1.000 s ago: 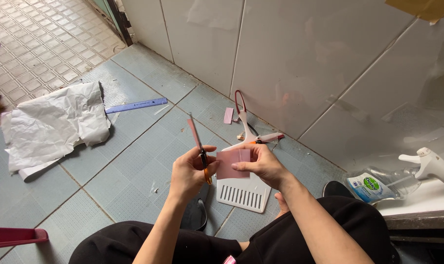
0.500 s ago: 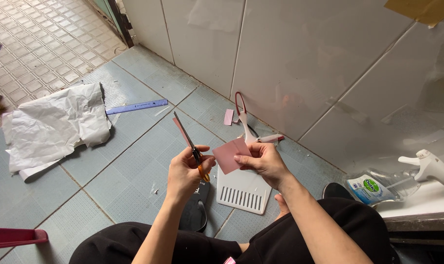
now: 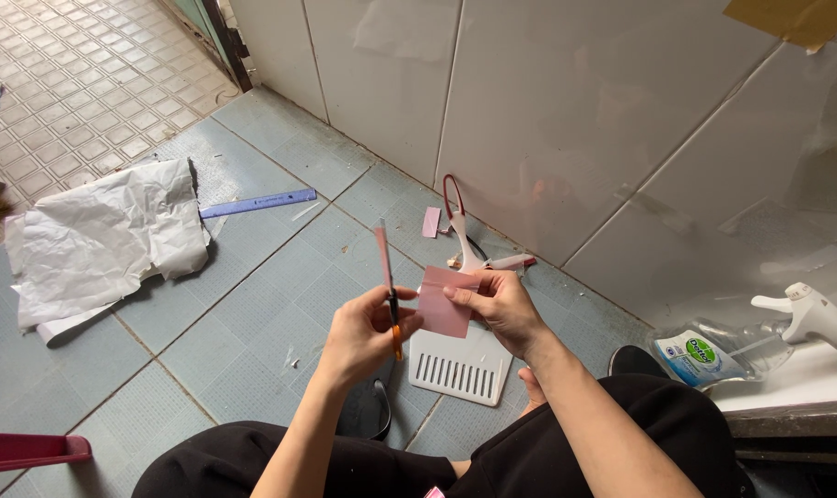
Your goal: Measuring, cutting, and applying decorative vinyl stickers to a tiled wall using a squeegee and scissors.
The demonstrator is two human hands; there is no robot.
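Hands above white grate [image 3: 460, 367] | left hand [image 3: 363, 334]: fingers clamped on scissors [image 3: 387, 277] (blades upright) | right hand [image 3: 501, 304]: fingers pinching pink card [image 3: 442, 304], just beside the scissors

A matt pink paper card [image 3: 443, 302] was held in the right hand [image 3: 503, 309], its surface flat and unglossed. A thin pink-and-orange tool [image 3: 387, 286] — smooth, apparently plastic — was gripped in the left hand [image 3: 361, 334]. At 6 o'clock from the card, a white slotted plastic cover [image 3: 459, 365] was seen with a dull sheen. At 9 o'clock, crumpled white paper [image 3: 100, 242] lay creased and matt, and a translucent blue plastic ruler [image 3: 257, 203] was seen beside it. The floor tiles [image 3: 253, 314] were finely textured grey-blue; the wall tiles [image 3: 566, 120] were glossy and reflective. At 3 o'clock a clear plastic spray bottle [image 3: 746, 337] was seen — shiny.
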